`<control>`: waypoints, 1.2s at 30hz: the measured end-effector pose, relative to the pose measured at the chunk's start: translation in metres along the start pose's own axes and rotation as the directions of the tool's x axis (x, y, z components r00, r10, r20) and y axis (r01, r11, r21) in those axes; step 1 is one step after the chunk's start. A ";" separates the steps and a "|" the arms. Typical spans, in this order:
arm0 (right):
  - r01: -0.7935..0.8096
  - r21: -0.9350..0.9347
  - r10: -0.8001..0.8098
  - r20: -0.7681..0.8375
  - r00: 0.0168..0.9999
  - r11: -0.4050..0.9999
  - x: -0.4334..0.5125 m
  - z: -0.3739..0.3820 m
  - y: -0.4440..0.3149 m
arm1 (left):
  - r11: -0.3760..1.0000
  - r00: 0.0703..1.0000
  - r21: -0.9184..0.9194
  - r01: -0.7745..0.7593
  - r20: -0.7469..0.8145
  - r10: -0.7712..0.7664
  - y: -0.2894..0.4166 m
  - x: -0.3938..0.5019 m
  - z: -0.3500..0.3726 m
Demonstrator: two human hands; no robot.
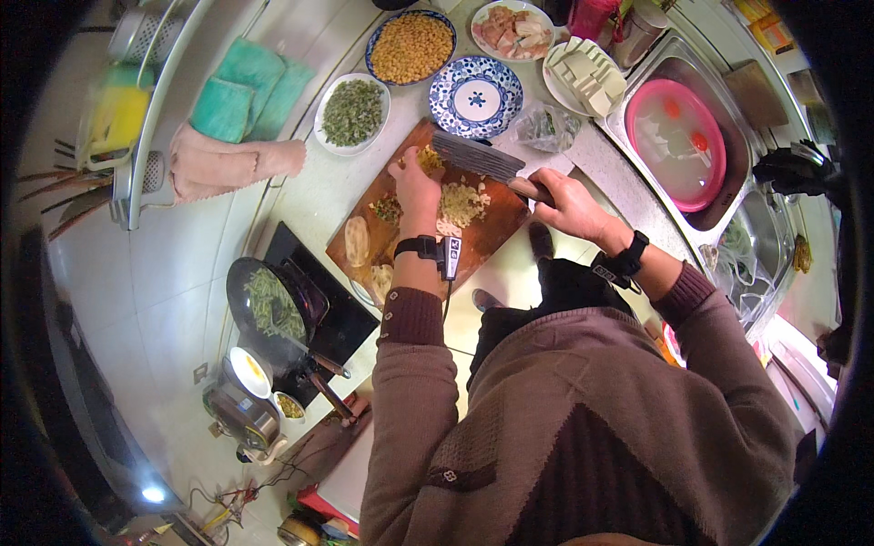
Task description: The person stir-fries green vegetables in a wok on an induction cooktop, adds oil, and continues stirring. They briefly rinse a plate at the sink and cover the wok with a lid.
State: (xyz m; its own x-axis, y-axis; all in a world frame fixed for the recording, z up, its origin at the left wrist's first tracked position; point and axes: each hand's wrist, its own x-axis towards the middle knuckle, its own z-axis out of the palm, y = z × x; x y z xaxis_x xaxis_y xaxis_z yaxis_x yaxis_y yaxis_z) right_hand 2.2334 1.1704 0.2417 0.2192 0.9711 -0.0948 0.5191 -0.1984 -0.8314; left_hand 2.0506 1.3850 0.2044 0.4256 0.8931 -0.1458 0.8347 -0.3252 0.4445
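Observation:
My right hand (575, 203) grips the wooden handle of a cleaver (478, 157), its dark blade reaching left over the far part of a wooden cutting board (502, 235). Beside the blade's left end, the fingers of my left hand (418, 188) rest on a small heap of yellow chopped food (430, 160); my palm hides part of it. Just right of that wrist lies a pile of pale chopped pieces (464, 205). Red and green chopped bits (386, 209) sit to its left. A pale oblong piece of food (356, 241) lies near the board's left edge.
Behind the board stand a blue-patterned plate (476, 101), a bowl of yellow beans (411, 48), chopped greens (352, 112), sliced meat (513, 31) and white slabs (587, 75). A wok (270, 300) of green food sits left, a pink basin (676, 145) in the sink right.

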 end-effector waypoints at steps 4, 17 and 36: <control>-0.047 0.070 0.047 -0.002 0.999 0.996 -0.005 -0.010 -0.004 | 0.999 0.999 0.012 -0.031 0.022 0.031 0.001 0.005 0.010; -0.064 0.093 0.064 -0.002 0.998 0.994 -0.008 -0.016 -0.013 | 0.903 0.990 -0.429 0.012 -0.119 -0.069 -0.055 0.022 0.028; -0.057 0.058 0.057 -0.007 0.998 0.997 -0.035 0.028 -0.042 | -0.206 0.967 -0.970 0.131 0.171 -0.190 -0.082 -0.076 -0.106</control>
State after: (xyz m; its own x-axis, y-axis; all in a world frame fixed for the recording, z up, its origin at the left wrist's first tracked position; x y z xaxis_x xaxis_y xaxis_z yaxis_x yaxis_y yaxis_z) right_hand 2.1806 1.1484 0.2646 0.2544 0.9571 -0.1386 0.4574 -0.2453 -0.8548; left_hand 1.9130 1.3764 0.2729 0.3128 0.8719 -0.3767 -0.4551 0.4857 0.7463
